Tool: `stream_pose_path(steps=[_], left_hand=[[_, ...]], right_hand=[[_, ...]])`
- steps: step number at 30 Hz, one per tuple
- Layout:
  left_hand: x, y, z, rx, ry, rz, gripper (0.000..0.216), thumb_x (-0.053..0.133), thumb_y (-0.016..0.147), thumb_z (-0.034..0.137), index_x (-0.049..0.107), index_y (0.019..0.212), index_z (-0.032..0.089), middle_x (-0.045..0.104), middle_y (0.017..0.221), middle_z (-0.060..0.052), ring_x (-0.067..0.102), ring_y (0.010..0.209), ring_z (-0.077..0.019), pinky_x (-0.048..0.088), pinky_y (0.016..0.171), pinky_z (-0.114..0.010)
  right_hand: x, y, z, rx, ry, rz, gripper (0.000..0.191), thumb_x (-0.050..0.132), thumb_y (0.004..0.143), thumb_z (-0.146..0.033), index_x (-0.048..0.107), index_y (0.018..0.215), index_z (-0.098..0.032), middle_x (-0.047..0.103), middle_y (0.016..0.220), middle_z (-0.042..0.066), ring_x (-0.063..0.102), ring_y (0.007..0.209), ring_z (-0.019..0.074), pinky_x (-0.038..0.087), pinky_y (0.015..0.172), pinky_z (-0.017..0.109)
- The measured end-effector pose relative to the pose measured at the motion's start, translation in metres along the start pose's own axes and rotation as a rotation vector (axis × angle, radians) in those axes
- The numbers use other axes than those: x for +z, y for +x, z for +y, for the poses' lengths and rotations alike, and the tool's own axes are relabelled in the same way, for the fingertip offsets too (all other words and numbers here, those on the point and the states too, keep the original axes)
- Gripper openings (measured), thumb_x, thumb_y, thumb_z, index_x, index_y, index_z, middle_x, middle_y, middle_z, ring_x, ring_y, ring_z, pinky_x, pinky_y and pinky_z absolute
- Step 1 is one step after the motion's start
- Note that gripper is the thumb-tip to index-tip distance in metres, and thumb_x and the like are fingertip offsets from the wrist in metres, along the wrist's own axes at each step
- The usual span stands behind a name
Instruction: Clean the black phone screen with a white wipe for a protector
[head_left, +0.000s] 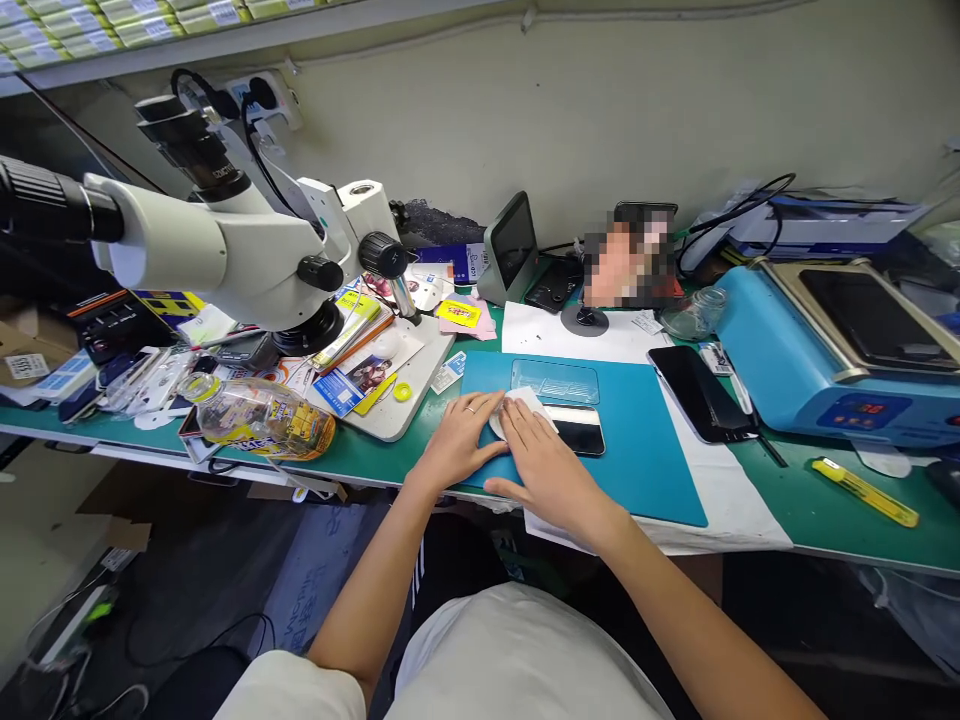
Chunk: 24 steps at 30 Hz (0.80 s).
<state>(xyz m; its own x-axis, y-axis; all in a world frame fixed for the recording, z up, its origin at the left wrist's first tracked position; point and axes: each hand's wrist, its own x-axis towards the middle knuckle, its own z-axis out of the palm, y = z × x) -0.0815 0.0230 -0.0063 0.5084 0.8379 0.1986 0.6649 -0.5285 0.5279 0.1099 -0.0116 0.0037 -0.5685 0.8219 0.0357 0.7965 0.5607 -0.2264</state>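
Note:
A dark phone (579,430) lies flat on the blue work mat (637,440) at the bench's front. My right hand (544,465) lies flat over the phone's left end, fingers stretched out and pressing a white cloth (525,402) onto it. My left hand (461,440) rests beside it on the mat, fingers flat against the cloth's left edge, a ring on one finger. A clear plastic tray (555,381) sits just behind the phone.
A white microscope (225,240) stands at left above scattered cards, packets and a plastic bottle (259,415). A second black phone (701,393) lies right of the mat. A blue machine (832,360), a glass jar (694,313) and a yellow utility knife (864,490) are at right.

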Motion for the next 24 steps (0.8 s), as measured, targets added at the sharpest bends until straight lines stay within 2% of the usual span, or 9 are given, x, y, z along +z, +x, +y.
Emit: stream_pose_path(steps=[5,8,11,15,18,21,24], left_hand=[[-0.004,-0.001,-0.001,0.002,-0.02,-0.021,0.069,0.067,0.094,0.039,0.038,0.155,0.024,0.054,0.151,-0.009,0.045,0.139,-0.0305,0.036,0.118,-0.049],[-0.005,0.0,-0.001,0.0,-0.027,-0.035,0.066,0.065,0.095,0.039,0.04,0.154,0.025,0.053,0.152,-0.008,0.044,0.14,-0.0312,0.036,0.118,-0.05],[-0.004,0.001,0.0,-0.006,-0.033,-0.04,0.065,0.065,0.095,0.039,0.04,0.154,0.026,0.054,0.151,-0.008,0.044,0.139,-0.0318,0.036,0.117,-0.051],[-0.005,0.001,0.001,-0.002,-0.034,-0.04,0.07,0.064,0.096,0.039,0.034,0.157,0.025,0.056,0.149,-0.009,0.044,0.138,-0.0329,0.035,0.116,-0.051],[-0.006,0.001,0.001,-0.004,-0.07,-0.037,0.062,0.05,0.103,0.038,0.028,0.16,0.024,0.057,0.148,-0.008,0.046,0.137,-0.0305,0.035,0.116,-0.05],[-0.005,0.001,0.0,-0.022,-0.11,-0.002,0.053,0.033,0.108,0.037,0.03,0.159,0.023,0.056,0.149,-0.009,0.048,0.135,-0.0268,0.036,0.115,-0.047],[-0.004,0.0,-0.003,-0.04,-0.111,0.033,0.052,0.029,0.109,0.039,0.035,0.157,0.02,0.054,0.15,-0.012,0.049,0.135,-0.026,0.038,0.115,-0.046]], right_hand=[[0.0,-0.042,0.019,-0.033,-0.024,0.018,0.091,0.04,0.098,-0.066,0.006,0.165,-0.013,0.023,0.168,0.017,0.023,0.155,0.0308,0.032,0.123,0.053],[-0.003,-0.068,0.037,0.065,-0.052,0.035,0.089,0.041,0.101,-0.061,-0.006,0.164,-0.019,0.02,0.17,0.014,0.024,0.155,0.0314,0.035,0.121,0.053],[-0.003,-0.077,0.044,0.146,-0.089,0.034,0.09,0.039,0.101,-0.059,-0.011,0.163,-0.018,0.016,0.17,0.016,0.023,0.155,0.0328,0.036,0.121,0.055],[-0.002,-0.058,0.037,0.149,-0.127,0.039,0.103,0.039,0.097,-0.068,-0.014,0.161,-0.009,0.013,0.169,0.024,0.018,0.155,0.0383,0.033,0.12,0.059],[-0.002,-0.029,0.028,0.082,-0.1,0.011,0.105,0.038,0.095,-0.073,-0.006,0.163,-0.006,0.015,0.168,0.025,0.016,0.156,0.0382,0.031,0.122,0.057],[-0.001,-0.001,0.017,-0.017,-0.056,0.003,0.105,0.037,0.093,-0.076,0.003,0.163,-0.006,0.016,0.168,0.024,0.014,0.156,0.0369,0.026,0.124,0.057],[0.005,0.014,0.006,-0.072,-0.023,0.038,0.106,0.036,0.092,-0.077,0.008,0.163,-0.004,0.017,0.168,0.025,0.014,0.156,0.037,0.024,0.124,0.057]])
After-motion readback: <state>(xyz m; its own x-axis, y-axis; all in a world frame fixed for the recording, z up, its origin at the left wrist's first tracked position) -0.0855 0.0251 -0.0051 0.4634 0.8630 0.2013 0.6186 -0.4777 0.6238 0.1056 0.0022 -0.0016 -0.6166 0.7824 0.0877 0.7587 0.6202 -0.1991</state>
